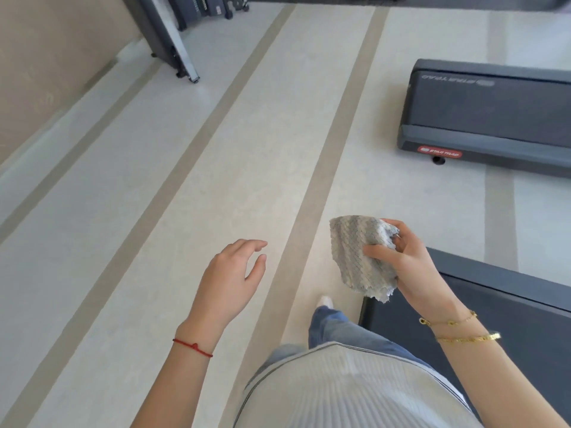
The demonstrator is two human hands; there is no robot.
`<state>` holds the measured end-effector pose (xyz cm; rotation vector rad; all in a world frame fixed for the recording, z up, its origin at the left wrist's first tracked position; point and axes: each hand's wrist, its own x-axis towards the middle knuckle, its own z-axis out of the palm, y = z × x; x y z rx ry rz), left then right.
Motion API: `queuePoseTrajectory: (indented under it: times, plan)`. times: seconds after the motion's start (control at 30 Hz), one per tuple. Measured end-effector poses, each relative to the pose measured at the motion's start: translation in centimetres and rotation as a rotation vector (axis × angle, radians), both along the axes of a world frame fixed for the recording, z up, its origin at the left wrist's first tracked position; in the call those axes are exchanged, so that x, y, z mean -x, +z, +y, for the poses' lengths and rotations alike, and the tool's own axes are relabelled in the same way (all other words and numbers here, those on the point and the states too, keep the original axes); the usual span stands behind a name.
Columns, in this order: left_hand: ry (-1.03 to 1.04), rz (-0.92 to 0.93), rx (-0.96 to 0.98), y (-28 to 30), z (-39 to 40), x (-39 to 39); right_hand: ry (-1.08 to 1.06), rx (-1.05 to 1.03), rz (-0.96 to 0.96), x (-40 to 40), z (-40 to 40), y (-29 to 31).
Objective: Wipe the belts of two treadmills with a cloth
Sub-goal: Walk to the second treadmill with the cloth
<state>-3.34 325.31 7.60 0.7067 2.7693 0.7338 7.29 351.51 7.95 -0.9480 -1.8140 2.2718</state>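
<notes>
My right hand point(411, 264) grips a grey scale-patterned cloth point(358, 254) that hangs in the air above the floor. Just below and right of that hand lies the rear end of a dark treadmill point(506, 316), its black belt running off the right edge. A second dark treadmill point(494, 115) with a red label sits farther away at the upper right, with its belt visible. My left hand point(230, 279) hovers empty over the floor with relaxed, slightly bent fingers, well left of both treadmills.
The pale floor point(216, 168) has tan stripes running away from me. A folded grey machine point(173, 41) leans at the upper left near a beige wall point(52, 72). My jeans-clad leg and shoe point(324, 304) stand beside the near treadmill.
</notes>
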Motion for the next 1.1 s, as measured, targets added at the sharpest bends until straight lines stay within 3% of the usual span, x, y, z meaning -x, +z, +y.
queuePoseTrajectory:
  times: [0.5,0.83,1.1]
  plan:
    - [-0.331,-0.016,-0.011,-0.8,24.6,22.4,-0.286,0.015,-0.02,16.4,18.8,-0.6]
    - [-0.485,-0.001,-0.03,-0.7,44.6,37.6,-0.434,0.022,-0.012,28.5,35.9,-0.2]
    - [-0.641,-0.012,0.021,-0.3,59.7,45.3,-0.573,0.023,-0.018,34.0,48.6,-0.4]
